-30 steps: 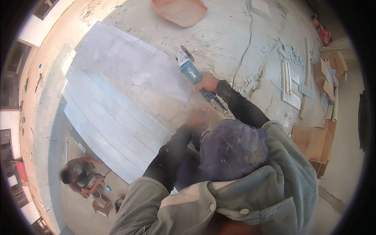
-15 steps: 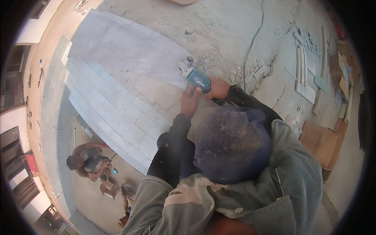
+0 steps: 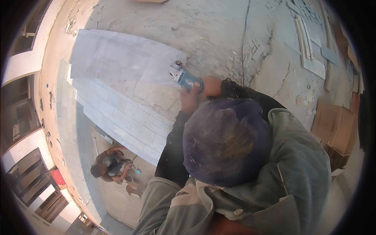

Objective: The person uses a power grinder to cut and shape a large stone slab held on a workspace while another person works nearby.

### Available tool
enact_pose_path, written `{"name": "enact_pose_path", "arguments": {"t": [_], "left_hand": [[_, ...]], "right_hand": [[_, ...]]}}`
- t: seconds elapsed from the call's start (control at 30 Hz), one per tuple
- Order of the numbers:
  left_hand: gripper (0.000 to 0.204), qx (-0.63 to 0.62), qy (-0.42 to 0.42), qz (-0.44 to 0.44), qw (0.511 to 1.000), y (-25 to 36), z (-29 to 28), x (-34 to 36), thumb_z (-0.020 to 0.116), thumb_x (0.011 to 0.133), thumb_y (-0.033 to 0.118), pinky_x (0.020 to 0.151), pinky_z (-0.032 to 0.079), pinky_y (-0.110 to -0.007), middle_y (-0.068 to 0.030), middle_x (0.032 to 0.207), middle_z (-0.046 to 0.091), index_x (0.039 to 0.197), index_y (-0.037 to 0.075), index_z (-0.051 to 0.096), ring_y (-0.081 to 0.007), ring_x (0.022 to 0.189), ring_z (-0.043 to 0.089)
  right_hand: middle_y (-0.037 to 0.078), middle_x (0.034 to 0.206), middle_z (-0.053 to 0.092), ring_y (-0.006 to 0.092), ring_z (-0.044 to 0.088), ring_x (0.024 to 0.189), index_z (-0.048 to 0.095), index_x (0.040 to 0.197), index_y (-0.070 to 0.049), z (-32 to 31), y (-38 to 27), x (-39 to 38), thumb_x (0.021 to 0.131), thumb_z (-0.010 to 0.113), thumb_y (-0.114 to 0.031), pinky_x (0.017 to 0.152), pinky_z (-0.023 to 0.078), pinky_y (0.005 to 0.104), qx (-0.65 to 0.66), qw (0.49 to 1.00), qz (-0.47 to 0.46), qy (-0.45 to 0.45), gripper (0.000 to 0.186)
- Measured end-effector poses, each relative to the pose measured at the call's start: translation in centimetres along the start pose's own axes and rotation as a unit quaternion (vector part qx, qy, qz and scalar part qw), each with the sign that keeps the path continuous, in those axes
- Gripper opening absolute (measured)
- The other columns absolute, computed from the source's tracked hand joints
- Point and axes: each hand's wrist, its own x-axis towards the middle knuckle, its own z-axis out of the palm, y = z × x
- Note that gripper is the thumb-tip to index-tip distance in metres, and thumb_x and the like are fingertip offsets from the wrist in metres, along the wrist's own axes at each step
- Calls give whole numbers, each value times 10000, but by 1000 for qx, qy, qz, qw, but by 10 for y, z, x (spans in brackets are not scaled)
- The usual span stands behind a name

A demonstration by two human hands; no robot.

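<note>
My left hand [image 3: 189, 98] grips the front of a teal angle grinder [image 3: 188, 81], thumb along its body. My right hand [image 3: 211, 85] holds its rear from the right, fingers partly hidden. The metal head and disc lie over the right end of a large grey slab [image 3: 117, 58]; whether the disc touches it I cannot tell. Laid pale tiles [image 3: 117, 113] run below that slab. A rounded, dusty purple cloth shape [image 3: 227, 141] between my arms hides what is beneath.
A co-worker [image 3: 111, 166] squats at lower left near small tools. A cord [image 3: 244, 35] crosses the cracked concrete. Offcuts and strips [image 3: 311, 62] lie at upper right, flattened cardboard [image 3: 333, 125] at right. A building with window openings [image 3: 17, 113] lines the far left.
The grinder has come left and down to the slab's right end, its head turning from raised to low. My left hand has moved up from lower down onto its body.
</note>
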Motion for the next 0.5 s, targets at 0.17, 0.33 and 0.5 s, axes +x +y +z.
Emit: {"name": "enact_pose_path", "arguments": {"t": [0.17,0.33,0.5], "left_hand": [[406,-130,-19,20,991,-7,5,3,745,923,212,840,540,-329,-85,1129,674,1230,-14,602,-185,987,660],[405,-127,-23,31,991,-11,2,1,742,923,191,851,536,-327,-86,1137,671,1241,-13,598,-183,1008,654],[409,-130,-30,7,991,-4,-1,-3,740,927,190,853,535,-325,-79,1141,669,1251,-11,592,-175,1007,651]], "right_hand": [[220,903,731,345,719,870,733,949,15,-3,3,7,534,806,-373,755,539,407,-34,999,-18,-10,573],[205,894,739,337,720,855,739,941,11,-1,3,5,538,810,-364,756,542,404,-15,999,2,-43,555],[195,901,742,326,723,846,743,947,-2,0,-2,3,546,820,-333,752,543,397,-17,999,0,-28,525]]}}
